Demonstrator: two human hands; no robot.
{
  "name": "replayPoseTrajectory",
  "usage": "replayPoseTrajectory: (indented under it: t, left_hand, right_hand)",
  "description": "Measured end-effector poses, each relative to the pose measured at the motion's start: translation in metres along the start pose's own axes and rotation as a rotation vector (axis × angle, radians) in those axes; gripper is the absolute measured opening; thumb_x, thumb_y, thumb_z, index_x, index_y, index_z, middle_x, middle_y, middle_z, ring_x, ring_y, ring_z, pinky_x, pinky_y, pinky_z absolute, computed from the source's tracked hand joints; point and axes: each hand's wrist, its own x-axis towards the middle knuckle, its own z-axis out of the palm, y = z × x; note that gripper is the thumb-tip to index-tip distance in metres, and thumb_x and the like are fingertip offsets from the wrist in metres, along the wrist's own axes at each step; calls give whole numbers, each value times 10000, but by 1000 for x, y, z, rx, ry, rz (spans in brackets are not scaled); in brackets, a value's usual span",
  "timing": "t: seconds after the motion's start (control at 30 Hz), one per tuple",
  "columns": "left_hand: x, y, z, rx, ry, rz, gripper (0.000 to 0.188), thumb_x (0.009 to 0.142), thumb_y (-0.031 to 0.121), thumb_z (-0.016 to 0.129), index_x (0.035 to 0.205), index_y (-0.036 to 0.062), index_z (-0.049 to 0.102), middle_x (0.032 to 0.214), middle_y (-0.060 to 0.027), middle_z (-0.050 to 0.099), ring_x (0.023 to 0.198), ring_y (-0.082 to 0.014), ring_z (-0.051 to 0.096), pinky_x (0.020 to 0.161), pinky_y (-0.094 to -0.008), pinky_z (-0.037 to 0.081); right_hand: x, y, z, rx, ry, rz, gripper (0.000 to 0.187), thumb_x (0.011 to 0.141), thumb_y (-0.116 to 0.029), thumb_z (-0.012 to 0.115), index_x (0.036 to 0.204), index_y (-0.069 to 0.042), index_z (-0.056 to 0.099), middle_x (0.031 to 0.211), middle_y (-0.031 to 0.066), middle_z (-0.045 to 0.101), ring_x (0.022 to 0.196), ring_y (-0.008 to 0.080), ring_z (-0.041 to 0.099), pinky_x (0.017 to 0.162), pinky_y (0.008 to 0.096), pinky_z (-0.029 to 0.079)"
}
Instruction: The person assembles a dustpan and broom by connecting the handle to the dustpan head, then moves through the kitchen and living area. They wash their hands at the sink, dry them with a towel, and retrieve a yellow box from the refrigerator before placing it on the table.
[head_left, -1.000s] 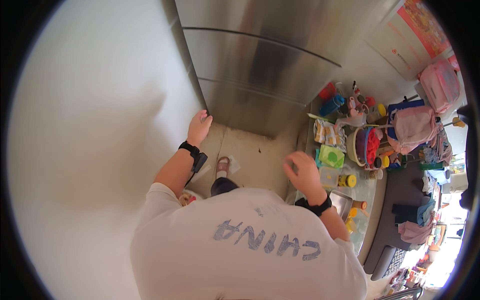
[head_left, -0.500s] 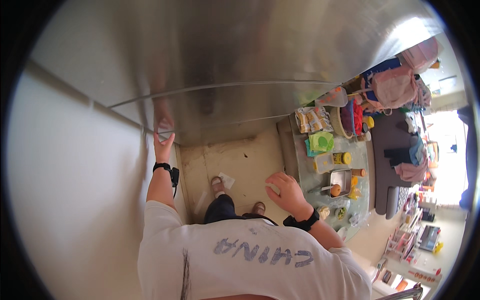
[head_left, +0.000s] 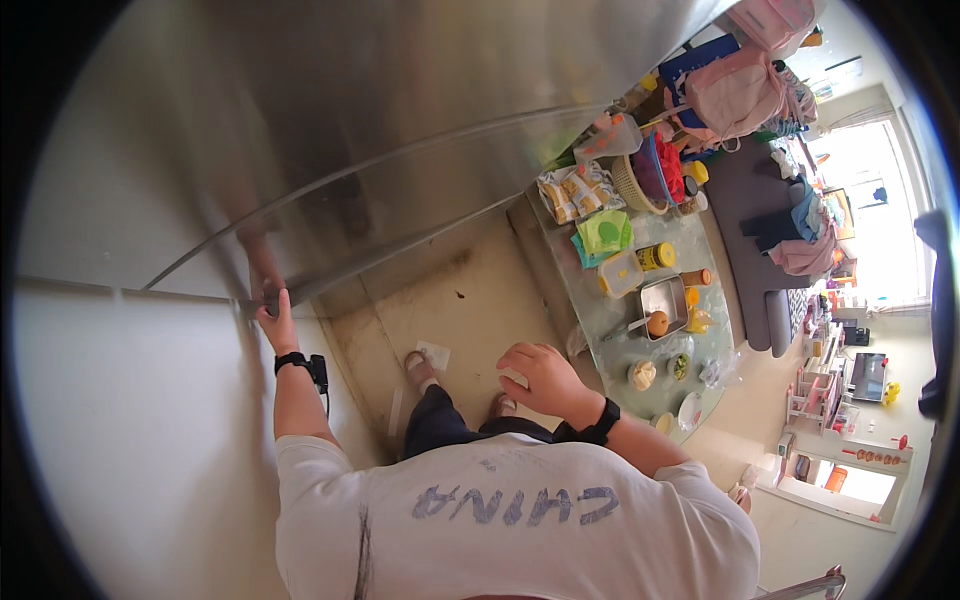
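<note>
A tall, shiny steel-coloured fridge [head_left: 330,90] fills the top of the view, with a curved seam between its upper and lower doors. My left hand [head_left: 278,325] is at the left edge of the lower fridge door [head_left: 370,225], beside the white wall. Its fingers are hooked on that edge and partly hidden, and the thumb points up along it. My right hand [head_left: 548,380] hangs in the air in front of my body, left of the glass table. It holds nothing; the fingers are loosely bent and the thumb stands apart.
On the right, a glass table [head_left: 600,345] carries snack packs [head_left: 575,192], a basket [head_left: 628,185], a yellow-lidded jar [head_left: 657,256], a steel tray [head_left: 650,298] and small bowls. Beyond stands a grey sofa [head_left: 735,210] with clothes. A white wall [head_left: 130,430] is at left; paper lies by my foot.
The whole view has turned, so the table sits further left and higher. My left hand stays at the door edge, and the door's bottom edge now slants more. My right hand remains empty.
</note>
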Motion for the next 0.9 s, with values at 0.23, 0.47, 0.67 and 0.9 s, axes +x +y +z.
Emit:
replayPoseTrajectory:
  t: [0.23, 0.47, 0.67, 0.9]
  left_hand:
    - [-123, 17, -28, 457, 18, -73, 789, 911, 639, 484, 1303, -46, 465, 1219, -242, 593, 1117, -387, 571, 948, -445, 441]
    - [-237, 72, -47, 681, -156, -232, 778, 936, 676, 284, 1453, 103, 377, 1285, -183, 608, 1197, -376, 560, 974, -456, 437]
    - [-284, 68, -51, 676, -256, -148, 661, 958, 624, 323, 1237, 85, 583, 1165, -190, 654, 1122, -405, 580, 934, -476, 447]
    - [-317, 83, -16, 547, -506, -54, 584, 976, 552, 374, 1117, 48, 633, 1084, -184, 673, 1055, -389, 606, 887, -447, 462]
  right_hand:
    - [-28, 19, 1, 66, 78, -89, 198, 803, -182, 664, 978, -92, 644, 975, 91, 640, 913, 305, 621, 814, 408, 482]
    - [-85, 52, 6, 5, -12, -200, 265, 819, -220, 649, 1055, -102, 625, 1044, 87, 618, 965, 293, 604, 859, 415, 467]
    - [-136, 65, -10, -36, -61, -249, 295, 821, -229, 642, 1086, -104, 618, 1073, 92, 598, 998, 299, 588, 884, 425, 457]
    - [-152, 66, 4, -44, -120, -265, 325, 819, -235, 629, 1116, -104, 617, 1098, 98, 590, 1037, 302, 577, 914, 435, 450]
